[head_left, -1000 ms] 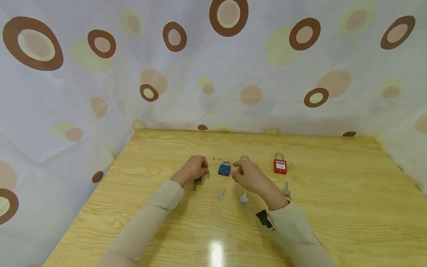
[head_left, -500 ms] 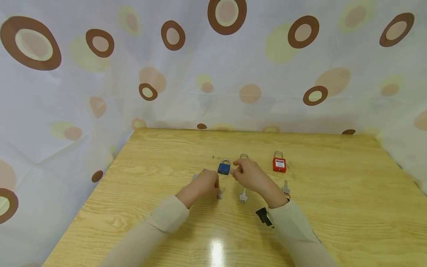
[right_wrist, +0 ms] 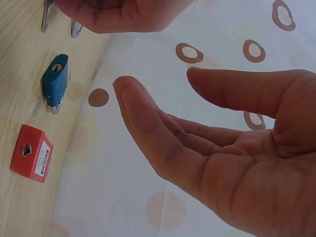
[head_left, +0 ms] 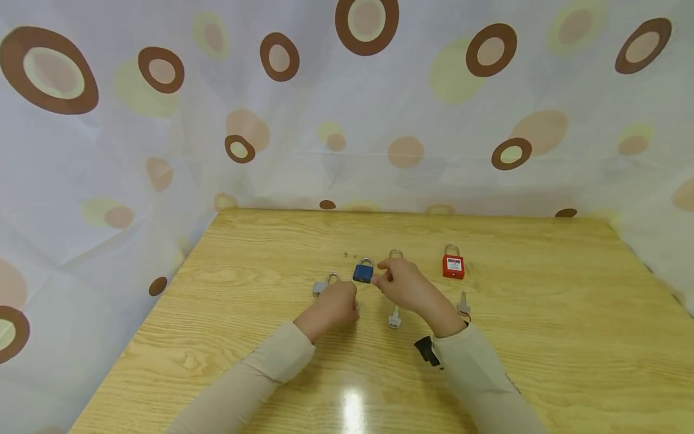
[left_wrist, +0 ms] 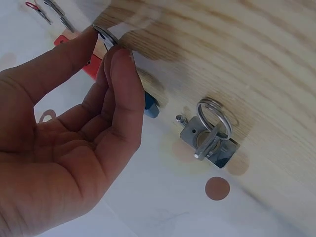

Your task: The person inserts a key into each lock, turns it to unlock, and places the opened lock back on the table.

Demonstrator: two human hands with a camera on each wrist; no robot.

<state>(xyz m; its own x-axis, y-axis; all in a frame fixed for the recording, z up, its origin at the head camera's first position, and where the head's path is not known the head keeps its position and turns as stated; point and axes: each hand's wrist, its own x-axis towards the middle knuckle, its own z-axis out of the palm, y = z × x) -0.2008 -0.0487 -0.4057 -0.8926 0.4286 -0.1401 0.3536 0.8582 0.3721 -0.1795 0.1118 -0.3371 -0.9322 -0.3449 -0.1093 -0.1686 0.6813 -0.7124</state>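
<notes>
Left hand: the left hand had its thumb and fingers clamped on a small key, a tip pinch probably chosen because the piece was thin and flat.
Small key: it was nearer the person than the blue padlock and apart from it; whether it had left the tabletop could not be told.
Right hand: the right hand held nothing, thumb and fingers apart beside the blue padlock, perhaps waiting to steady something.
Silver padlock: the silver padlock had a ringed key in it and a shackle end showing beside its body, so it was likely unlocked.
Other keys: a white-headed key and a red-ringed key lay nearer the person than the locks, the latter below the red padlock, presumably to show pairs.
</notes>
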